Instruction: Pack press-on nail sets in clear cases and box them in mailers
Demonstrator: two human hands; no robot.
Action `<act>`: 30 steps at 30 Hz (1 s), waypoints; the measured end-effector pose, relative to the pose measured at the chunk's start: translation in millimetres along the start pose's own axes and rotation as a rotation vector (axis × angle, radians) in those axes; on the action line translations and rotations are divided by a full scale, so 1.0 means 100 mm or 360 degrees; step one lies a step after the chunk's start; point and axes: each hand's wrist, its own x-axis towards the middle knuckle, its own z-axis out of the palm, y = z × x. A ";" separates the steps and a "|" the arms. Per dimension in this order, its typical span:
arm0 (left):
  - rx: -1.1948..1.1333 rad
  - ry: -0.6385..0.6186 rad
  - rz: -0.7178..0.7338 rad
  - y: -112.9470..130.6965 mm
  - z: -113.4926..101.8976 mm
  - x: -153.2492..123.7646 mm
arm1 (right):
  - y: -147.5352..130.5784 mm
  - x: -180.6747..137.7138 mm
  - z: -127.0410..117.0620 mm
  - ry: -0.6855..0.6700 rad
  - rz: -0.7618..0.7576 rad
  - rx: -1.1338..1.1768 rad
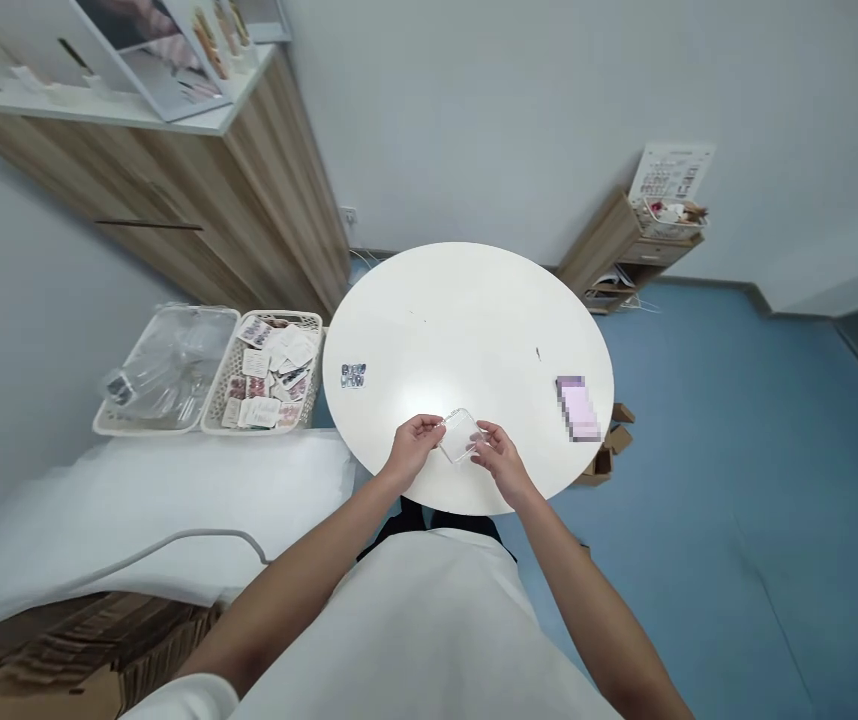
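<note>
Clear plastic case (pixel 459 438) is held between the person's two hands, above the near part of a round white table (pixel 466 290); whether it touches the tabletop is hard to tell. The left hand (pixel 412 450) pinches its left side between thumb and fingers, and the right hand (pixel 501 462) grips the opposite side, fingers curled, with thumb and fingertips close to the edge. Seen from above, the case is turned cornerwise — a slanted, see-through shape.

Left of the hands on the tabletop lies a small set of dark blue, nail-like pieces (pixel 352 375). To the right, near the table's edge, is a pink and purple object (pixel 579 408), blurred into blocks, with a tiny dark item (pixel 538 353) a little farther from the person.

Beyond the table's left edge stand two white baskets side by side: the nearer basket (pixel 313 385) is full of cards (pixel 271 375), the other basket (pixel 148 430) holds clear plastic packaging (pixel 181 360). A wood-grain cabinet (pixel 234 210) rises behind them. On the far right — against the wall — stands a low shelf unit (pixel 601 240), while cardboard boxes (pixel 616 440) lie on the blue floor (pixel 736 450) beside the table.
</note>
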 end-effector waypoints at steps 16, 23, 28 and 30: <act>0.0440 -0.0554 0.0179 0.03 0.56 0.07 | -0.22 0.05 -0.80 0.0030 0.0029 0.0026; 0.0921 -0.0446 0.0433 -0.11 0.87 0.10 | -0.28 0.18 -1.11 -0.0078 0.0039 0.0123; 0.0971 -0.0362 0.0514 -0.08 0.98 0.08 | -0.27 0.25 -1.20 -0.0194 -0.0003 0.0013; 0.0963 -0.0358 0.0523 -0.04 0.97 0.06 | -0.28 0.26 -1.24 -0.0263 -0.0094 -0.0101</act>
